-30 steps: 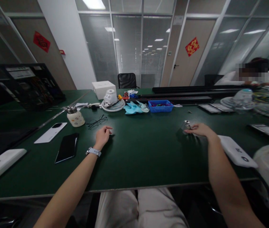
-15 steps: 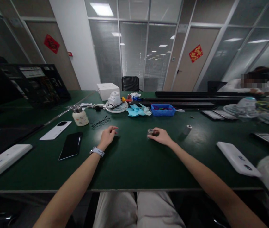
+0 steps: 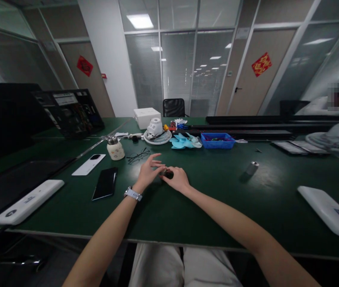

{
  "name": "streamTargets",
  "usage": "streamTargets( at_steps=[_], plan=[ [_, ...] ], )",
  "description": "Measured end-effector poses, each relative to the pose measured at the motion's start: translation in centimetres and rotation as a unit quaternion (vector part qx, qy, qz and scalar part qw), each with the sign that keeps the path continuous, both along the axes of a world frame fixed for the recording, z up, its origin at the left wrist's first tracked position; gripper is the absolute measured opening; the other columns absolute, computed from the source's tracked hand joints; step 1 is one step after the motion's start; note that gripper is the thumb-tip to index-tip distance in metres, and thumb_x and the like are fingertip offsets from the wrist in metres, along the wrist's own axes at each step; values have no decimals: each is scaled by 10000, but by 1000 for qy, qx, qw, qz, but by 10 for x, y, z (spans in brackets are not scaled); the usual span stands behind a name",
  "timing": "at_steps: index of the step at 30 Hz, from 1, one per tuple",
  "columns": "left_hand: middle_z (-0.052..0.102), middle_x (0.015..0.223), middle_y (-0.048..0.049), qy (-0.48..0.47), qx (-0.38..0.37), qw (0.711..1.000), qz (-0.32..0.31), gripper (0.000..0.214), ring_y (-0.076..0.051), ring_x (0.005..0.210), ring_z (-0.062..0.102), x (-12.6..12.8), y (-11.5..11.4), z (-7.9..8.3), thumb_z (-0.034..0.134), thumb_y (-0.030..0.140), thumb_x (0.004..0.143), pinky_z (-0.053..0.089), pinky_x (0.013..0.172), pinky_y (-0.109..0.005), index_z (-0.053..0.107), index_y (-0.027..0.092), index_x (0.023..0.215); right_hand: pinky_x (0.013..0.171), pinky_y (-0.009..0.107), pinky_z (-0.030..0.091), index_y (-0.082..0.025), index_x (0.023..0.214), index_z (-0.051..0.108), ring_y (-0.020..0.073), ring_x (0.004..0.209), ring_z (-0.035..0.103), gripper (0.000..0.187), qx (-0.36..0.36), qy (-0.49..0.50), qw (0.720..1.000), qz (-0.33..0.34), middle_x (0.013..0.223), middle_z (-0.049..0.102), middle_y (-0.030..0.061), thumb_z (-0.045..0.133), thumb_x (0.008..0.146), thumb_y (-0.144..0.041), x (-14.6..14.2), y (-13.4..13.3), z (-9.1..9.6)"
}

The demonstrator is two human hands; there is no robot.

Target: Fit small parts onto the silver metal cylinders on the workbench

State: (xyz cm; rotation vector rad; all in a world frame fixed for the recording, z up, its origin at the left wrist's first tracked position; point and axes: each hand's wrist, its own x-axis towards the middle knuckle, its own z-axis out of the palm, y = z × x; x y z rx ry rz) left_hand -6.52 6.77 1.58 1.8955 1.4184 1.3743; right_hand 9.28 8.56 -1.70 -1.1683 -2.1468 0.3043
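Observation:
My right hand (image 3: 177, 178) is closed around a small metal cylinder (image 3: 163, 172), its fingers hiding most of it. Close against it on the left is my left hand (image 3: 150, 170), with a watch on the wrist. The left fingers are apart, the index finger stretched out, and the thumb reaches the cylinder's near side. Whether the left fingertips press on it cannot be made out. A second silver cylinder (image 3: 252, 168) stands upright on the green table (image 3: 211, 223), to the right of both hands.
Eyeglasses (image 3: 138, 156), a cream bottle (image 3: 116, 149), a black phone (image 3: 105, 183) and a white phone (image 3: 89, 164) lie left. Behind are fan parts (image 3: 157, 133), blue fan blades (image 3: 184, 141) and a blue basket (image 3: 217, 144). A white device (image 3: 330, 213) lies right; a person (image 3: 318, 105) sits beyond.
My right hand has carried the metal cylinder leftward to my left hand. The left fingers have spread and come up to it. The view has turned slightly left.

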Motion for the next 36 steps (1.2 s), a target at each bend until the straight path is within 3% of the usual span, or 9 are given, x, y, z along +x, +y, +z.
streamTargets(
  at_steps=[4,9,16,23,27,29,33,36],
  plan=[
    [722,864,-31,26,-7,999,20,472,-193,922,667,1,-3,5,664,257,728,482,885,-357,503,223,1171,787,319,408,-242,947,643,202,844,616,305,-4,3,1000,-7,868,699,24,628,759,-481,1,-1,-1],
    [714,776,-5,17,5,998,60,289,-181,829,680,8,-2,0,649,239,730,499,817,-329,494,219,972,789,325,424,-235,918,630,205,854,621,296,-18,13,1000,-9,871,698,28,640,750,-478,-1,-4,1],
    [718,822,-29,-32,65,984,163,298,-175,880,676,-9,8,-6,639,339,753,476,839,-315,440,216,939,760,313,482,-232,935,635,199,861,638,317,-66,96,993,0,912,698,36,659,730,-471,3,2,-7],
    [715,737,-26,61,-68,992,90,248,-187,726,676,-41,23,-34,692,353,675,487,683,-290,508,210,760,856,342,486,-198,989,633,191,922,643,310,-150,228,961,54,1009,691,64,673,740,-377,8,15,-15],
    [719,749,-38,62,-75,993,62,235,-187,723,672,-40,24,-37,686,381,674,481,666,-287,555,202,752,906,348,464,-167,971,633,182,934,641,224,-258,325,900,137,1005,692,65,653,769,-261,18,21,-6],
    [723,772,-50,50,-77,995,48,249,-192,749,674,-39,24,-38,692,390,668,486,692,-296,578,195,774,909,342,460,-156,968,632,176,925,641,188,-335,383,847,154,974,693,63,625,800,-240,28,22,0],
    [724,829,-72,3,-79,997,26,284,-199,787,674,-38,25,-39,703,399,652,499,723,-310,598,179,799,816,272,494,-115,1029,616,140,848,645,221,-489,479,714,146,957,675,91,544,878,-259,62,19,5],
    [719,847,-86,-25,-80,996,21,314,-205,800,674,-37,26,-40,700,419,643,506,730,-319,607,166,804,737,217,505,-96,1031,623,114,801,631,234,-538,509,659,130,919,658,89,547,882,-259,93,15,2]
  ],
)
